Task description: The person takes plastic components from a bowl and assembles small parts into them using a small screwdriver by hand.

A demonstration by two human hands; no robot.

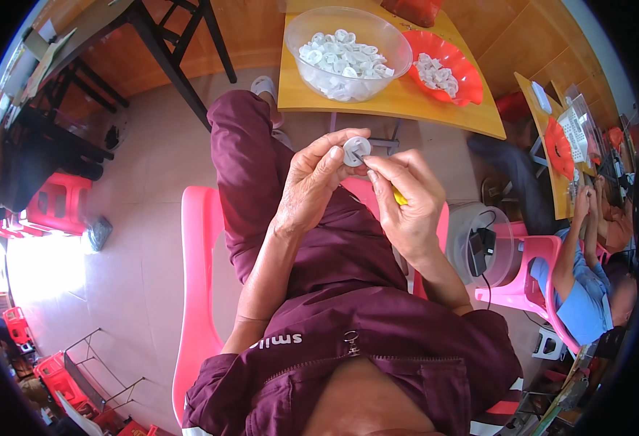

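Note:
Over my lap, my left hand point(310, 174) pinches a small round white plastic part point(356, 151) between thumb and fingers, its face turned up. A dark slot or strip shows across the part's middle. My right hand point(415, 200) is closed around a small tool with a yellow handle point(400, 197), mostly hidden by the fingers. The right fingertips and the tool's thin end meet the white part at its right edge. Ahead, a clear plastic bowl point(401, 58) full of similar white parts stands on a yellow table point(406, 111). Beside it, a red wavy-rimmed dish point(470, 81) holds more small white pieces.
A clear tub point(456, 247) with black power adapters point(477, 251) is at my right. Farther right, another person in blue point(584, 309) sits on a pink chair point(534, 265) at a second table point(544, 131). Dark table legs point(167, 62) and pink stools point(59, 206) stand to the left.

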